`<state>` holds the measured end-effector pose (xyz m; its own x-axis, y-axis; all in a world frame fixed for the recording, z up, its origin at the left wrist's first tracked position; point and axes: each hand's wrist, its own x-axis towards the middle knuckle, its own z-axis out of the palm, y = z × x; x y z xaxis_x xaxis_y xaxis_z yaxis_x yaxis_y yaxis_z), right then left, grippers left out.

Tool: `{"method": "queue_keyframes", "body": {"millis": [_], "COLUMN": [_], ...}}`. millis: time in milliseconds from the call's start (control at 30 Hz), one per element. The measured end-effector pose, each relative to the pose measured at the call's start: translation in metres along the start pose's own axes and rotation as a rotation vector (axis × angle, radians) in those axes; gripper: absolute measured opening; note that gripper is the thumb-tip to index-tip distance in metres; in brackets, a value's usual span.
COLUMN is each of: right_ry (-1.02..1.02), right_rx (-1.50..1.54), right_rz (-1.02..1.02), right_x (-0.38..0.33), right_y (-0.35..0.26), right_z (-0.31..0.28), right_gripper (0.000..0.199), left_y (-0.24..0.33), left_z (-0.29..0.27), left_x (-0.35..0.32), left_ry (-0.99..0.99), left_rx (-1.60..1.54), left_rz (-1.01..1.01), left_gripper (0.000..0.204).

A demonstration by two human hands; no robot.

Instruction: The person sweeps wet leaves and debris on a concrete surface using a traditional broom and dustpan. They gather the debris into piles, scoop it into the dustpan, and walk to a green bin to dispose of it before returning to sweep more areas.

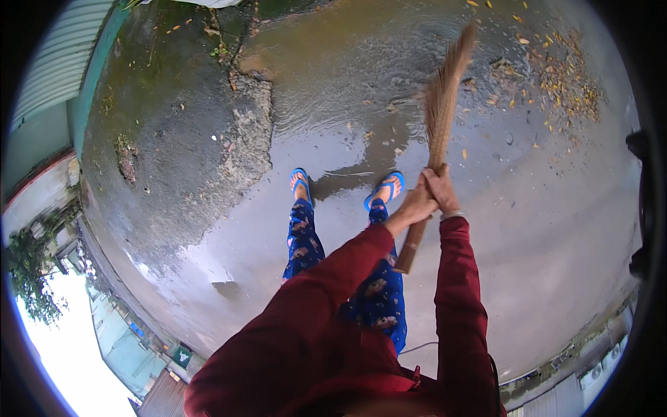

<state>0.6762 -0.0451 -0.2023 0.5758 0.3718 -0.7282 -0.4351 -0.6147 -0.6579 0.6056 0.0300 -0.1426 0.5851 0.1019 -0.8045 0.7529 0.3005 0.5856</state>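
A brown straw broom [443, 115] slants across the right of centre, its bristles pointing away from me toward the upper right. My left hand [415, 206] is closed round the handle. Just beyond it, my right hand [442, 188] also grips the broom, so the two hands touch and partly overlap. The handle's flat near end sticks out below my hands, beside my leg. Whether the bristle tips touch the wet ground [333, 139] I cannot tell.
Yellow and brown leaves [566, 80] lie scattered at the far right. A raised, rough concrete edge [253, 132] runs along the left of a shallow puddle [306, 55]. I stand in blue flip-flops [300, 179]. A corrugated wall [59, 52] rises at the far left.
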Motion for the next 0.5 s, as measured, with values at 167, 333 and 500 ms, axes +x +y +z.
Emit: {"method": "queue_keyframes", "body": {"millis": [167,333,500], "right_ry": [-0.198,-0.678,-0.951], "right_rx": [-0.141,-0.211,-0.25], "right_rz": [-0.11,0.045,-0.006], "right_x": [-0.069,-0.118,-0.099], "right_y": [-0.013,0.005,0.027], "right_z": [0.072,0.192,0.173], "right_gripper": [0.034,0.056,0.036], "left_y": [-0.027,-0.092,-0.13], "left_z": [-0.019,-0.06,-0.05], "left_x": [-0.097,-0.164,-0.136], "left_ry": [0.308,0.64,0.613], "left_rx": [0.114,-0.468,-0.807], "left_rz": [0.2,-0.078,-0.217], "left_gripper": [0.046,0.035,0.021]}}
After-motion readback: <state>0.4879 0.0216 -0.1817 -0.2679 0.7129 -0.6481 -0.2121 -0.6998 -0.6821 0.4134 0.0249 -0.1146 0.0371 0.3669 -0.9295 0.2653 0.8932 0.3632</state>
